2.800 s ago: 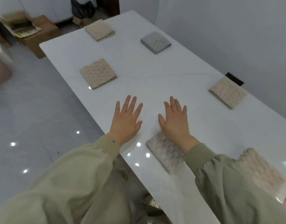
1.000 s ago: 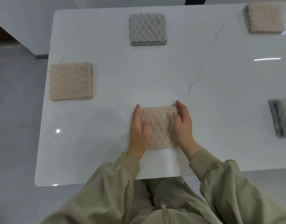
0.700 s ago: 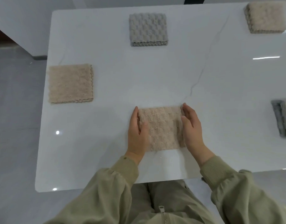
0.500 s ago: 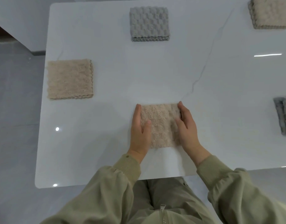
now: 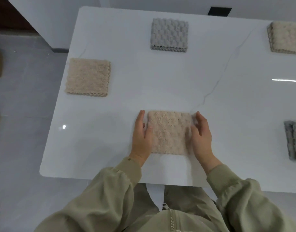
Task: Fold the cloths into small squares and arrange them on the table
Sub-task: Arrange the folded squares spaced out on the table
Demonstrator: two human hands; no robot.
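Observation:
A folded beige cloth (image 5: 169, 133) lies flat as a small square near the front edge of the white table (image 5: 160, 84). My left hand (image 5: 142, 136) presses against its left side with the thumb on top. My right hand (image 5: 201, 136) presses against its right side. Both hands bracket the cloth, fingers straight and together. Other folded squares lie around: a beige one (image 5: 88, 77) at the left, a grey one (image 5: 169, 35) at the back, a beige one (image 5: 286, 37) at the far right back, and a grey one (image 5: 294, 143) cut off by the right border.
The table's left and front edges are near, with grey tiled floor (image 5: 23, 114) beyond. A white wall runs behind the table, with a dark socket (image 5: 220, 11) on it. My green sleeves and lap fill the bottom of the view.
Earlier both hands lay flat on the bare table beside a pale cloth. Over the last second they have stayed against the beige cloth's sides, spreading and closing slightly; the cloth stays in place.

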